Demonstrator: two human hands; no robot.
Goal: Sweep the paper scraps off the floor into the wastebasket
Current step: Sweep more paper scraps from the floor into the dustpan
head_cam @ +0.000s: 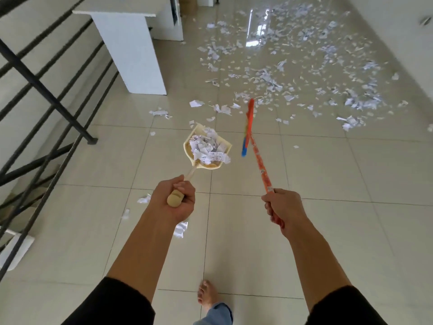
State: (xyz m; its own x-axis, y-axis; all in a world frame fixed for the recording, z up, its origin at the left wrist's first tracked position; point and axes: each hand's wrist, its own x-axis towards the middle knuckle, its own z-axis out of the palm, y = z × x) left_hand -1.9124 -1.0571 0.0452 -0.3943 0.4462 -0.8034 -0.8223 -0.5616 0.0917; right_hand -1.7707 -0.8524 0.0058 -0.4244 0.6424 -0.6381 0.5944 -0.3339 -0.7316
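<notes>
Scraps (293, 64) are lying spread over the floor (328, 184) in the upper right of the frame, and some are being carried in the dustpan (207, 148) at the centre. The dustpan handle is being gripped by the left hand (174, 199). The broom (254, 146) stick is being gripped by the right hand (283, 211).

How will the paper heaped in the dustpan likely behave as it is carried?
The paper scraps look light and loose, piled above the dustpan rim, so some may slide or blow off. The left hand holds only the handle end, so the pan could tilt.
</notes>
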